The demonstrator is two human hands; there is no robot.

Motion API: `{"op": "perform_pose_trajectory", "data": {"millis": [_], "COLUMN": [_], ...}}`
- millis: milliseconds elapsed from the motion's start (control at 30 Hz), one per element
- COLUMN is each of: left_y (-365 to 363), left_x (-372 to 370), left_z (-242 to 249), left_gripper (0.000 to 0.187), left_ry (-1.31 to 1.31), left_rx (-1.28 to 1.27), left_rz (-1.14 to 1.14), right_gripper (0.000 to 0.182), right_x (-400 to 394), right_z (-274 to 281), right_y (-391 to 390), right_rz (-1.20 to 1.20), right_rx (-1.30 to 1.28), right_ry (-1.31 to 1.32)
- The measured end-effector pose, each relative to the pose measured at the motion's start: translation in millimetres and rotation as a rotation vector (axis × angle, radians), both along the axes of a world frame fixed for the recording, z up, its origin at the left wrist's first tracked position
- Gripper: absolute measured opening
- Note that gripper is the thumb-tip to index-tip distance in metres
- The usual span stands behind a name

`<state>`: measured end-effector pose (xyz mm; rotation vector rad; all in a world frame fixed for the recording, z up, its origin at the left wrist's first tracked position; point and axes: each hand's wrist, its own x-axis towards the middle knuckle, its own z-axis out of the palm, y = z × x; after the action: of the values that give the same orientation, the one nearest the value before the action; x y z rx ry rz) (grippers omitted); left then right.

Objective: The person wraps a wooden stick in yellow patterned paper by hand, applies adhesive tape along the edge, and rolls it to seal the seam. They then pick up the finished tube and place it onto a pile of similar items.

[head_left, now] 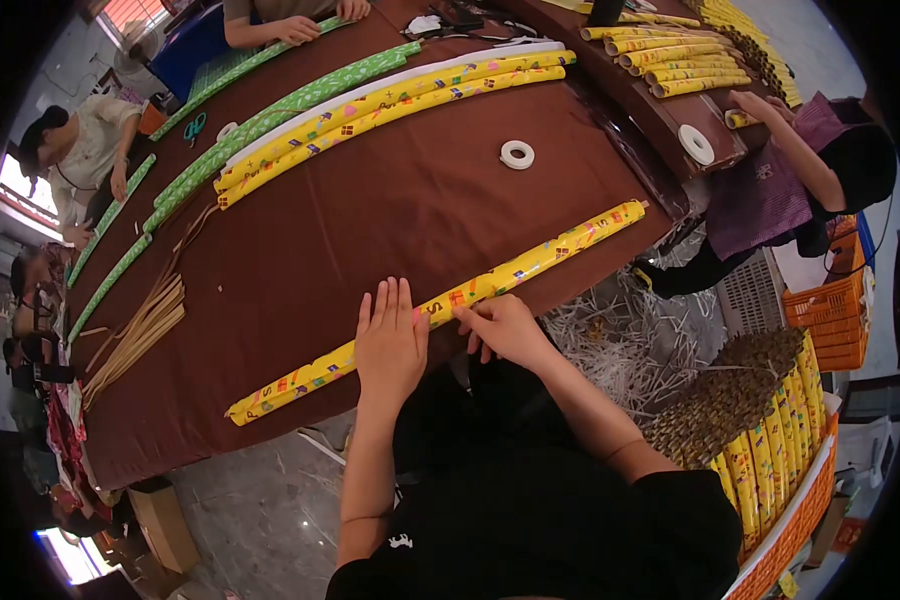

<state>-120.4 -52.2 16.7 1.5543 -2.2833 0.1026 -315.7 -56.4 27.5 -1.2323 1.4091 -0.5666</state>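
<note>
A long yellow patterned wrapping paper roll [550, 263] lies slantwise along the near edge of the brown-covered table [420, 220]. My left hand [388, 335] rests flat across the roll's middle, fingers stretched out and pointing away from me. Just right of it, my right hand [505, 330] has its thumb on the roll's near side and its other fingers curled below. Those curled fingertips are partly hidden. Beyond the roll sits a white tape roll [508, 160].
Yellow rolls [400, 115] and green rolls [290, 115] lie across the table's far side. Thin tan sticks [140, 335] are at left. An orange basket [785, 530] holds many yellow rolls at lower right, near shredded paper [620, 340]. Co-workers stand left, far and right.
</note>
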Motion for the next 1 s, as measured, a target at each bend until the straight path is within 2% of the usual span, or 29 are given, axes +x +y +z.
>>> {"op": "perform_pose_trajectory", "data": {"millis": [67, 167, 233, 267, 300, 333, 367, 467, 567, 800, 1000], "left_y": [-1, -1, -2, -2, -2, -1, -1, 0, -1, 2, 2], "left_x": [-2, -2, -2, -2, -2, -2, -2, -2, -2, -3, -3], "left_z": [1, 2, 4, 4, 3, 1, 0, -1, 1, -2, -4], "left_gripper": [0.05, 0.049, 0.049, 0.049, 0.049, 0.048, 0.048, 0.048, 0.048, 0.05, 0.052], "left_ry": [0.005, -0.007, 0.021, 0.014, 0.025, 0.036, 0.039, 0.04, 0.002, 0.025, -0.019], "left_rx": [-0.01, -0.012, -0.006, -0.013, -0.029, -0.044, -0.051, -0.046, -0.025, 0.029, 0.011], "left_rz": [0.008, 0.025, 0.015, 0.01, 0.008, 0.008, 0.011, 0.021, 0.035, 0.067, 0.078], "right_gripper": [0.04, 0.026, 0.026, 0.028, 0.023, 0.023, 0.023, 0.024, 0.024, 0.025, 0.026], "right_x": [-8, -31, -52, -66, -70, -79, -81, -82, -80, -80, -79], "right_z": [3, 54, 110, 134, 150, 180, 203, 244, 263, 275, 280], "right_y": [2, 11, 21, 20, 20, 27, 32, 45, 55, 53, 47], "right_rz": [0.018, 0.385, 0.627, 0.864, 1.021, 1.182, 1.265, 1.208, 1.057, 0.846, 0.765], "right_rx": [-0.007, 0.036, -0.167, -0.406, -0.713, -1.008, -1.195, -1.542, -1.731, -1.901, -1.976], "right_ry": [-0.04, -0.303, -0.417, -0.481, -0.684, -0.677, -0.717, -0.7, -0.656, -0.645, -0.725]}}
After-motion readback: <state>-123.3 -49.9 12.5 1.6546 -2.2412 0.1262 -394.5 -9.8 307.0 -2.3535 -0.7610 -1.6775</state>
